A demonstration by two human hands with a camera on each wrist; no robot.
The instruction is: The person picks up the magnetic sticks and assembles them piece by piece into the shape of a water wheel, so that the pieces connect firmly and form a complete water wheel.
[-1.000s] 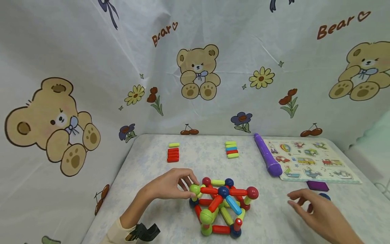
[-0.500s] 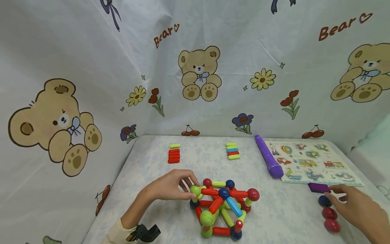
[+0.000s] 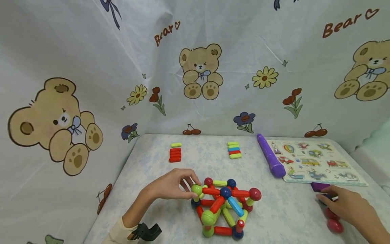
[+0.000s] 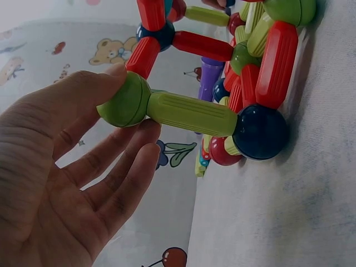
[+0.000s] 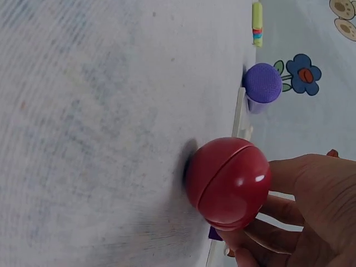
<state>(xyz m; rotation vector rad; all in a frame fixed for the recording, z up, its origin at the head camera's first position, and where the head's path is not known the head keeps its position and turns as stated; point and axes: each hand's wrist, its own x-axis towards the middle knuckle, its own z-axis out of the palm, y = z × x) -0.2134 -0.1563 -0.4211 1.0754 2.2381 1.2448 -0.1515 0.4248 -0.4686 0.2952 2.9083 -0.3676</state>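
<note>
The left hand (image 3: 175, 184) is partly opening at the palm, its thumb and fingertips pinching a light green ball (image 4: 125, 103) at the upper left corner of the ball-and-rod structure (image 3: 217, 204). This structure is standing on the bench (image 3: 283, 210) near its front; a light blue rod (image 3: 236, 206) is sloping forward from its raised central ball (image 3: 225, 192), and a short red rod (image 3: 240, 225) is standing upright at its front corner.

At the right, the right hand (image 3: 354, 205) is curling its thumb and forefinger closely around a dark blue ball (image 3: 328, 195); its firmness of grip is remaining unclear. Two red balls (image 3: 335, 226) are lying just in front of that ball, and a purple piece (image 3: 319, 186) just behind it.

Farther back, a purple microphone (image 3: 271, 156) is lying beside a picture board (image 3: 313, 161), while stacked red rods (image 3: 175, 155) and a row of mixed-colour rods (image 3: 234, 150) are resting well apart.
</note>
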